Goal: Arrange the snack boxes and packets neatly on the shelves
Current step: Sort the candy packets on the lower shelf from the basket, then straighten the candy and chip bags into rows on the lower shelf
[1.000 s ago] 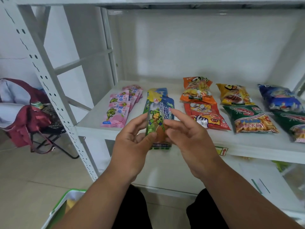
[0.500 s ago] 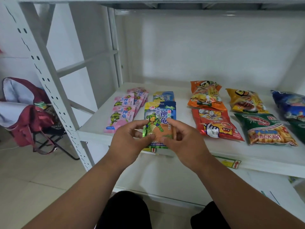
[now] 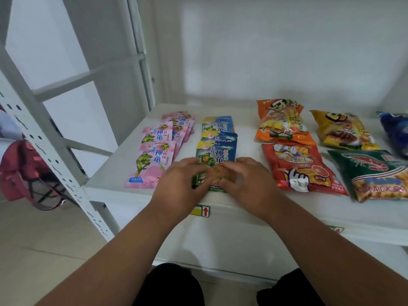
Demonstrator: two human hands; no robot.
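Left hand (image 3: 178,184), right hand (image 3: 245,182), glossy flat packet (image 3: 217,156)

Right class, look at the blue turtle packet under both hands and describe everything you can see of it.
The blue turtle packet is a flat, glossy foil-like pouch with a cartoon turtle, Chinese lettering and a yellow top corner. It lies near the front edge of the white shelf, overlapping similar packets behind it. The left hand and right hand cover its lower half, fingers on it.
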